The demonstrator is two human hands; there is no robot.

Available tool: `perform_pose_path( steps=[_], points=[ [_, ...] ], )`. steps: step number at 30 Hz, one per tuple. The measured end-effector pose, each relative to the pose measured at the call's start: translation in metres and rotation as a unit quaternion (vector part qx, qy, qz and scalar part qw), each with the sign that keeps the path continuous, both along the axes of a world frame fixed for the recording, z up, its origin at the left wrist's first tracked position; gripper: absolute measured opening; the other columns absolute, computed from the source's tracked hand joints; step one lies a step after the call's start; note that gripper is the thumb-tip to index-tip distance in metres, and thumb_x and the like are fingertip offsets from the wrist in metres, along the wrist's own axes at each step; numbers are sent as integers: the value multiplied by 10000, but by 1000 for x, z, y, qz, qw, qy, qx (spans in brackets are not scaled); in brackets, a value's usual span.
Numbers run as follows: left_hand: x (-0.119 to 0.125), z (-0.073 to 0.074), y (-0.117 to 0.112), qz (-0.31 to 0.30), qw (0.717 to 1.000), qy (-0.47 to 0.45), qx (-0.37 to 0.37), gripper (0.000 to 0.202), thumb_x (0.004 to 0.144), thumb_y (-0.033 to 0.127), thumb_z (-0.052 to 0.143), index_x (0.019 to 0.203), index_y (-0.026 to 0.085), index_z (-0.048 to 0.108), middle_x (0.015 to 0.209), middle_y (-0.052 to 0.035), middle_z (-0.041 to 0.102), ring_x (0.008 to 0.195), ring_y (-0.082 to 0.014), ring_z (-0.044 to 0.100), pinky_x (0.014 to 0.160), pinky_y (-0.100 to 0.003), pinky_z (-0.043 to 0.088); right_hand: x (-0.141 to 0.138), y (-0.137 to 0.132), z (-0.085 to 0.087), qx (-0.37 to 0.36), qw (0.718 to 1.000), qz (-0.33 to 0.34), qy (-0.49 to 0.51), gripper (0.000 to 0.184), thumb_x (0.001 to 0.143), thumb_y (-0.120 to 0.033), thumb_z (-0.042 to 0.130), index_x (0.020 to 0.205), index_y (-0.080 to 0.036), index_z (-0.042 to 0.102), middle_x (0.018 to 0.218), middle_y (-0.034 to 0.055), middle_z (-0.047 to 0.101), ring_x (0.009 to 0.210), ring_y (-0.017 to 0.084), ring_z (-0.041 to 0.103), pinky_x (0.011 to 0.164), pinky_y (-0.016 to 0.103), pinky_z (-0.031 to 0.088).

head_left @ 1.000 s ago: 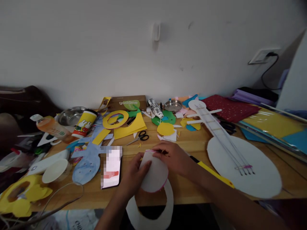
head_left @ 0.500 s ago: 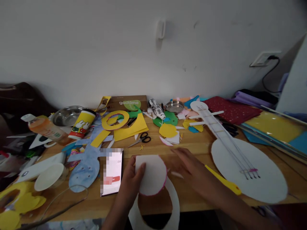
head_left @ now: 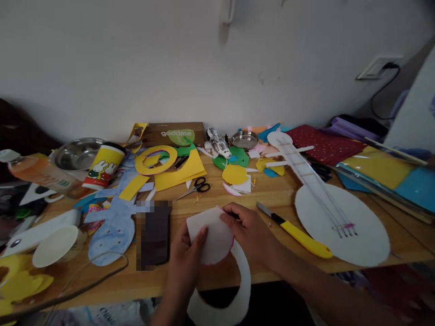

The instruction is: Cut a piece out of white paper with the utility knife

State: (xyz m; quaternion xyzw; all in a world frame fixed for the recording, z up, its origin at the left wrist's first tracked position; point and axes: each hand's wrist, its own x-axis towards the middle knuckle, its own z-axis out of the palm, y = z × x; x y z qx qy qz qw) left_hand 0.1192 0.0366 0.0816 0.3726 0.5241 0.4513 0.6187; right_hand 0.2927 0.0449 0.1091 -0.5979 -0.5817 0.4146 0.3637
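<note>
Between my hands is a white foam-board piece (head_left: 207, 237) with one straight side and a rounded, pink-marked edge. My left hand (head_left: 190, 253) grips its left side, thumb on top. At the upper right edge, my right hand (head_left: 246, 226) pinches the same piece with thumb and fingers. Under it, a white ring-shaped cutout (head_left: 238, 301) hangs past the table's front edge. A yellow-handled knife (head_left: 297, 233) lies right of my right hand. Farther back rest black-handled scissors (head_left: 200, 184). The white lute-shaped cutout (head_left: 340, 222) with drawn strings lies to the right.
Left of my hands lie a dark-screened phone (head_left: 154, 240) and a blue painted cutout (head_left: 112, 237). A rabbit-printed cup (head_left: 103, 166), an orange drink bottle (head_left: 44, 172) and a steel bowl (head_left: 78, 156) stand behind. Yellow sheets (head_left: 185, 172) and a brown box (head_left: 173, 134) are near the wall.
My right hand has come in from the right and now pinches the white piece, which is tilted slightly. The phone screen has gone dark. The view has tipped downward.
</note>
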Motion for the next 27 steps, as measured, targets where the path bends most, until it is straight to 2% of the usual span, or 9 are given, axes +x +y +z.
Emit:
perform_pose_path(
  steps=[10,14,20,23,25,26,27],
  points=[
    [4,1,-4,24,1000,-18,-3,475,755,492,799,1094,182,677,1037,-104,763,939,-272,731,795,-358,593,-4,2,0,-15,1000,-24,10,148,933,-300,544,876,-213,649,837,25,692,738,176,598,661,302,435],
    [8,4,-6,31,999,-34,-20,511,722,503,820,1095,181,687,1039,-112,766,912,-275,737,749,-345,595,0,3,3,-23,999,-28,18,132,919,-280,542,841,-218,629,816,18,678,716,171,582,647,297,437],
    [16,8,-12,27,999,-24,-18,500,746,516,803,1094,178,681,1005,-105,766,808,-238,736,601,-259,560,-3,-2,11,-40,998,-33,26,138,906,-279,539,818,-220,628,774,11,675,673,164,570,599,287,423],
    [16,10,-17,26,999,-34,-24,504,731,515,818,1086,183,685,996,-94,768,812,-237,736,634,-277,580,-2,-2,12,-34,999,-27,26,160,913,-307,529,816,-224,625,760,10,670,660,164,563,582,285,416],
    [7,15,-17,61,997,-42,-37,507,700,509,844,1065,191,692,964,-75,775,783,-222,736,642,-273,587,13,5,10,-1,998,-63,18,221,928,-358,514,765,-231,590,712,5,632,628,163,536,563,288,403],
    [-1,19,-15,102,993,-37,-41,510,679,503,860,1055,201,695,944,-59,778,758,-207,734,633,-260,586,26,9,8,21,995,-95,11,270,940,-397,500,732,-237,564,682,0,601,611,163,520,557,291,397],
    [-11,24,-13,159,986,-27,-39,508,657,501,875,1035,211,698,915,-41,780,723,-190,729,609,-240,580,42,13,6,67,984,-166,-3,302,938,-431,499,704,-243,531,655,-5,565,600,165,502,558,295,393]
  ],
)
